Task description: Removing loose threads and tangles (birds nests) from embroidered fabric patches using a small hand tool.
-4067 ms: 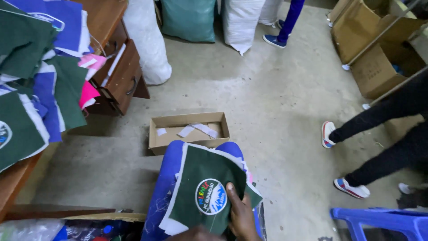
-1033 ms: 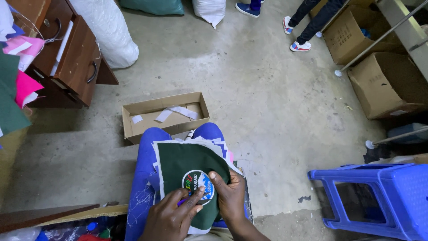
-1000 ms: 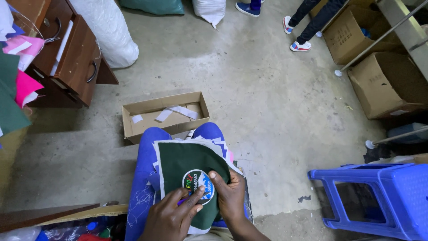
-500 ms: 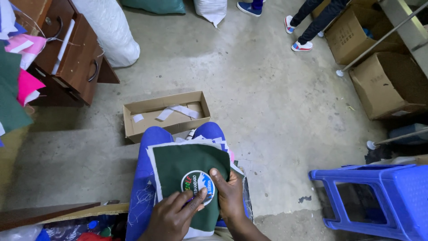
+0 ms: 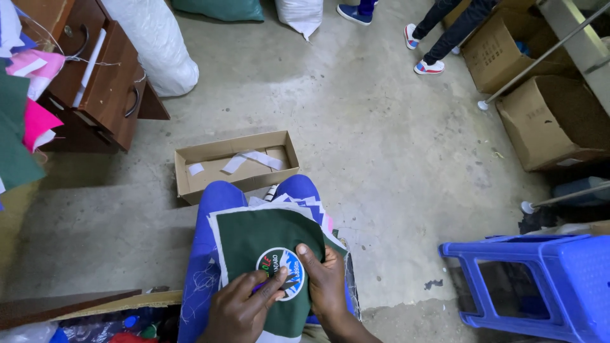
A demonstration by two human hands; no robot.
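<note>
A dark green fabric piece with a white edge lies on my lap, on top of a stack of similar cloth pieces. A round badge with a white rim sits on it. My left hand rests on the fabric with its fingertips pressing the badge's left side. My right hand lies on the badge's right side, thumb on the badge, fingers over the fabric's edge. My legs in blue trousers are under the stack.
An open cardboard box with white strips stands on the concrete floor in front of my knees. A brown drawer unit is at the left, a blue plastic stool at the right, cardboard boxes at far right. Another person's legs are at the top.
The view has tilted down since four seconds ago, and my left hand has joined the right on the badge. Over the last second both hands have shifted only slightly on the fabric.
</note>
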